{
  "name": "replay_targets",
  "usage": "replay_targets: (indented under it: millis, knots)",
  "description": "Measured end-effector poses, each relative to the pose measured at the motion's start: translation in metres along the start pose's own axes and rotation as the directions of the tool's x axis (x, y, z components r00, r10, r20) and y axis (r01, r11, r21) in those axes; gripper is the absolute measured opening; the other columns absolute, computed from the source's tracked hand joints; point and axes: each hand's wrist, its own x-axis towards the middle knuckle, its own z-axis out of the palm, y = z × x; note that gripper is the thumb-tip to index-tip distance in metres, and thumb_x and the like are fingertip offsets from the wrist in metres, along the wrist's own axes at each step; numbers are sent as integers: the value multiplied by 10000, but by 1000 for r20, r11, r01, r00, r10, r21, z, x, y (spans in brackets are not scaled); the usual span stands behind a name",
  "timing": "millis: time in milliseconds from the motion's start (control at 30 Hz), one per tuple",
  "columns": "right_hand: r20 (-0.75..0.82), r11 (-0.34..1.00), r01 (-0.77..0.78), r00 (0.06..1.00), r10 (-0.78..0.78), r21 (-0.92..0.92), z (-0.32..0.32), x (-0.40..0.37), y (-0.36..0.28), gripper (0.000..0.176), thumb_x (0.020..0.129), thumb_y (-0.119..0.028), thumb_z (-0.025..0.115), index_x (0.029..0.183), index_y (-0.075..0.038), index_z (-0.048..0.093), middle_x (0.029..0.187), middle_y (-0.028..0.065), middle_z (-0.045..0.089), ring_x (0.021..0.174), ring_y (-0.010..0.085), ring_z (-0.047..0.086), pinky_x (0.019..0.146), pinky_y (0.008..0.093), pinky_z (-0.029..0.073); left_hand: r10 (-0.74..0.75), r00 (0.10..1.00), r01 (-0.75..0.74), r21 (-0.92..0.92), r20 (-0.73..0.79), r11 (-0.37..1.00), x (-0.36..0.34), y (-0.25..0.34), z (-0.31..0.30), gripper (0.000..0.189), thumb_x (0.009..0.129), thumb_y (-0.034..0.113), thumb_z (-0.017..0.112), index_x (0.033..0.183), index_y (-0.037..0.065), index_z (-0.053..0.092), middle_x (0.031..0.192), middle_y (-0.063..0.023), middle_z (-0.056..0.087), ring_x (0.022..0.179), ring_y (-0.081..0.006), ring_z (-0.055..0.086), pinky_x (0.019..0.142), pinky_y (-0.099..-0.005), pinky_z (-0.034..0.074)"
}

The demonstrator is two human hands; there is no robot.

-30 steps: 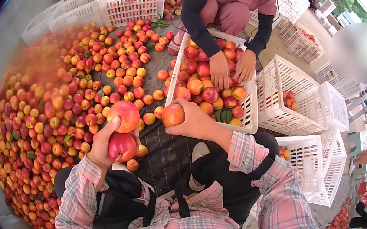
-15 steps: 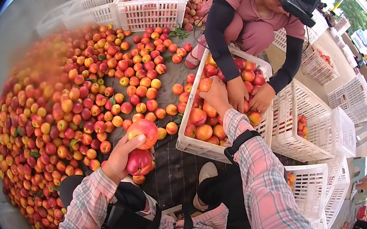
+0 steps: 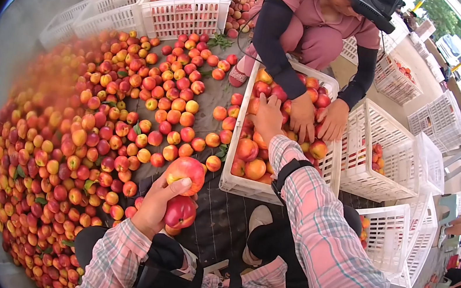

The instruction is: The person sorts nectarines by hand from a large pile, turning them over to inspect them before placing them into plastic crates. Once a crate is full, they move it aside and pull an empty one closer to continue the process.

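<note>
Two red-and-yellow nectarines are stacked in my left hand (image 3: 158, 202), the upper nectarine (image 3: 185, 175) under my thumb and the lower nectarine (image 3: 180, 212) just below it. My right hand (image 3: 268, 120) reaches into a white plastic crate (image 3: 248, 187) of nectarines. Its fingers curl over a nectarine (image 3: 253, 106) along the crate's left inner side, and the hand partly covers that fruit. Across the same crate, a co-worker's two hands, one hand (image 3: 303, 116) close to mine and the other hand (image 3: 333, 120) farther right, rest among the fruit.
A large heap of nectarines (image 3: 60, 179) spreads over the ground on my left. Behind it stand white crates, one crate (image 3: 184, 17) filled with peaches. Stacked crates (image 3: 381, 159) stand to the right. The co-worker (image 3: 322, 33) crouches opposite me, and dark ground cloth (image 3: 219, 225) lies between my feet.
My right hand has shifted slightly left within the crate, still at the nectarine there. The co-worker's hands have moved slightly. My left hand still holds its two nectarines, turned a little.
</note>
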Motion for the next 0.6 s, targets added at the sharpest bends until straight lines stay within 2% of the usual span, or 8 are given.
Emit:
replay_targets:
  millis: [133, 233, 333, 367, 433, 467, 533, 600]
  knots:
    - [-6, 998, -50, 999, 50, -44, 9, -7, -4, 792, 641, -226, 801, 1282, 34, 416, 1135, 220, 439, 1048, 377, 485, 895, 382, 455, 53, 999, -53, -3, -5, 999, -4, 2, 4, 455, 844, 258, 654, 1200, 32, 483, 972, -86, 581, 794, -166, 605, 695, -313, 524]
    - [-20, 990, -45, 999, 48, 131, 16, -16, -3, 663, 704, -84, 704, 1282, 18, 395, 1125, 244, 431, 1030, 423, 506, 907, 417, 444, 70, 997, -70, 1, -20, 998, -4, 1, 0, 422, 853, 260, 641, 1178, 38, 489, 932, -87, 584, 783, -169, 607, 676, -310, 526]
    - [-23, 981, 40, 999, -37, 189, 19, -22, 0, 688, 676, -28, 720, 1285, 13, 402, 1147, 245, 423, 1036, 410, 497, 885, 422, 447, 71, 997, -72, -26, -19, 997, -3, 0, -1, 410, 857, 271, 639, 1163, 37, 497, 911, -82, 582, 765, -164, 604, 664, -306, 527]
    - [20, 971, 15, 1000, -21, 238, 2, -30, -10, 604, 697, -14, 677, 1250, 8, 436, 1132, 242, 437, 988, 404, 526, 880, 425, 452, 74, 997, -75, -28, -17, 997, -2, 0, 0, 410, 857, 271, 639, 1163, 37, 497, 911, -82, 582, 765, -164, 604, 664, -306, 527]
    - [69, 948, 41, 995, -65, 316, -29, -48, -31, 590, 713, -32, 675, 1254, -7, 440, 1126, 226, 447, 976, 384, 539, 874, 410, 461, 81, 997, -81, 10, -16, 997, -2, -1, 2, 407, 860, 290, 639, 1146, 32, 507, 912, -79, 582, 759, -157, 602, 660, -303, 527]
    - [119, 918, 53, 987, -109, 394, -44, -59, -41, 577, 729, -50, 674, 1257, -22, 443, 1120, 210, 458, 964, 364, 551, 868, 394, 469, 82, 996, -82, 7, -17, 997, -3, 1, 3, 407, 860, 290, 639, 1146, 32, 508, 912, -79, 582, 759, -157, 602, 660, -303, 527]
    - [210, 743, 82, 934, -290, 664, -81, -82, -60, 621, 756, -101, 683, 1312, -57, 409, 1154, 182, 468, 975, 316, 570, 849, 357, 487, 36, 999, -37, 34, 17, 999, -5, 0, 5, 401, 863, 302, 640, 1127, 29, 515, 899, -69, 578, 761, -152, 598, 660, -299, 524]
    - [381, 504, -133, 819, -429, 853, -137, -116, -87, 672, 773, -144, 694, 1358, -78, 369, 1209, 167, 460, 1064, 289, 545, 838, 325, 493, 7, 999, -9, 55, 35, 998, -9, -4, 9, 413, 874, 308, 628, 1147, 19, 515, 944, -75, 588, 800, -152, 605, 694, -290, 519]
